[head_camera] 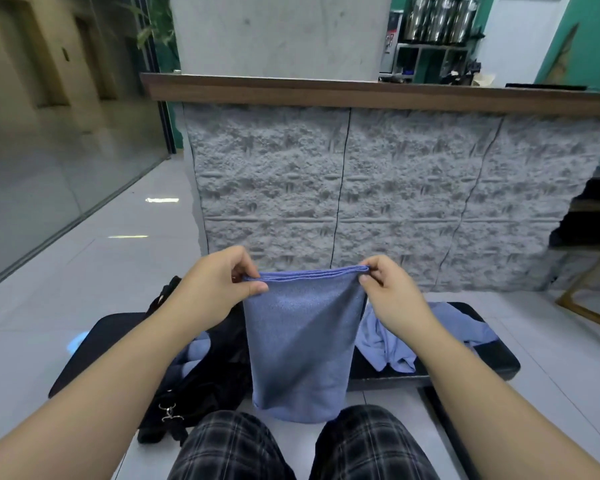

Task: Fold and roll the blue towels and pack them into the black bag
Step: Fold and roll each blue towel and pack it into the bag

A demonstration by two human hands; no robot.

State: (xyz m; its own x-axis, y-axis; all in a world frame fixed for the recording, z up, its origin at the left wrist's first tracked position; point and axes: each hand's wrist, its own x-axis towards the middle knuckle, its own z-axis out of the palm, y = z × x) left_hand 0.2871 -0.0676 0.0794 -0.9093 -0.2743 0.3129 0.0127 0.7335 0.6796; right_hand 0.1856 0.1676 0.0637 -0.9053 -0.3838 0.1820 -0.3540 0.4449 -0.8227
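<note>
at the bottom of the frame, 2 knees in plaid trousers (291, 445) point forward, and the lower hem of the folded blue towel (300, 341) hangs just above the gap between them. the towel is held up in the air in the middle of the frame, its long axis running top to bottom, its layered top edge level across the frame between the 2 hands. the left hand (219, 282) pinches the left top corner between thumb and curled fingers; the right hand (388, 289) pinches the right top corner the same way. both hands sit at much the same height and the same reach, so neither is nearer the cloth than the other.

below and to the left of the hanging towel, the black bag (201, 382) slumps on the black bench (492, 362), with some rolled blue cloth showing at its mouth. to the right of the towel, a loose blue towel (395, 344) lies crumpled on the bench, just under the right forearm. the bench runs left to right across the lower middle of the frame.

the towel looks folded but not yet rolled; i judge the next move needs it laid down, lengthways, so a roll can start from 1 short end. the bag lies on the left hand's side.

beyond the bench stands a grey rough-faced counter wall (361, 188) with a wooden top.
</note>
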